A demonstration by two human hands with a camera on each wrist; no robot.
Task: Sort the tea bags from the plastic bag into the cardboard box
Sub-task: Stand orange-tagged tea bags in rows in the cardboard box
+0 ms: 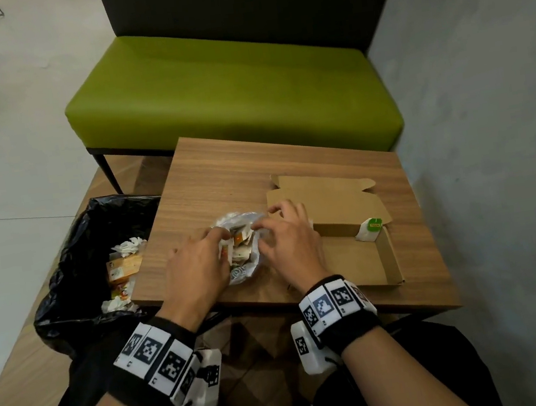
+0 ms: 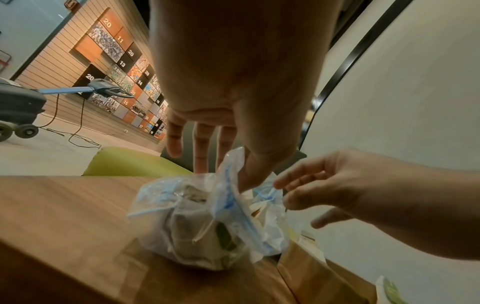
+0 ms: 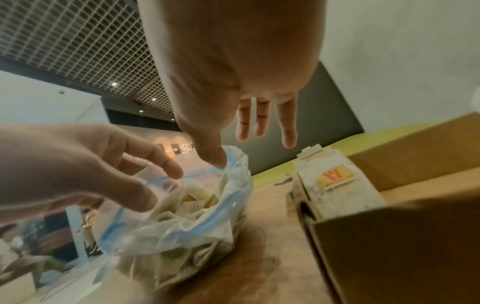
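Note:
A clear plastic bag (image 1: 244, 251) with a blue zip rim lies on the wooden table (image 1: 208, 177), holding several tea bags (image 3: 182, 209). My left hand (image 1: 212, 245) pinches its left rim between thumb (image 2: 244, 176) and a hidden forefinger, the other fingers straight. My right hand (image 1: 268, 225) pinches the right rim the same way, thumb (image 3: 214, 158) on the plastic. The mouth stands spread between both hands. Right of the bag lies the cardboard box (image 1: 357, 259), lid folded back. In it are a green-tagged tea bag (image 1: 370, 228) and an orange-tagged one (image 3: 335, 179).
A bin with a black liner (image 1: 72, 264) stands against the table's left edge, with wrappers and tissues inside. A green bench (image 1: 225, 81) runs behind the table and a grey wall (image 1: 491, 137) closes the right side.

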